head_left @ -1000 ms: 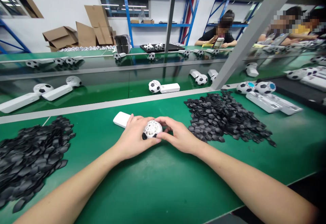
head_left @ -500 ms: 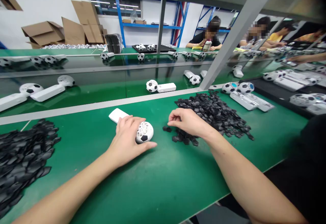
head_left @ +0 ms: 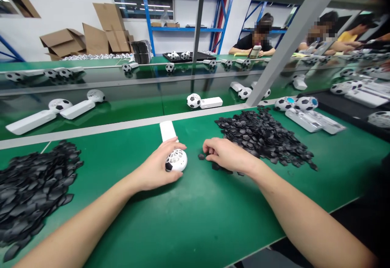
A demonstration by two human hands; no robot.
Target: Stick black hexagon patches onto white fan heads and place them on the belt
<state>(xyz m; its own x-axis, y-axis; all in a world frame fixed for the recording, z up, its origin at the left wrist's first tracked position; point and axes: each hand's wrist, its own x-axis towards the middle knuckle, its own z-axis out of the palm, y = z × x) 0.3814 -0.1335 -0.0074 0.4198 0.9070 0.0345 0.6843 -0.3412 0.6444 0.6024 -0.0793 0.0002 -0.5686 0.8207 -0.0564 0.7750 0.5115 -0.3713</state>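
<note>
My left hand (head_left: 158,162) is wrapped round a soccer-ball-shaped fan (head_left: 178,160), whose round head has a white open grille and a black pentagon patch. Its white handle (head_left: 167,130) points away from me on the green table. To the right, my right hand (head_left: 221,152) has its fingers curled at the near edge of a pile of black pentagon pieces (head_left: 268,138). A single black piece (head_left: 201,156) lies just left of those fingertips. Whether the fingers pinch a piece is hidden.
Another heap of black pieces (head_left: 39,182) lies at the left. Beyond the pale ledge, a green conveyor carries several fans (head_left: 193,100). Two ball fans (head_left: 306,103) lie behind the right pile, near a black tray (head_left: 350,109). A slanted metal post (head_left: 283,52) rises at the ledge.
The fan has turned under my left hand, its handle swinging from pointing left to pointing away. My right hand stays low by the pile, its fingers curled among the pieces.
</note>
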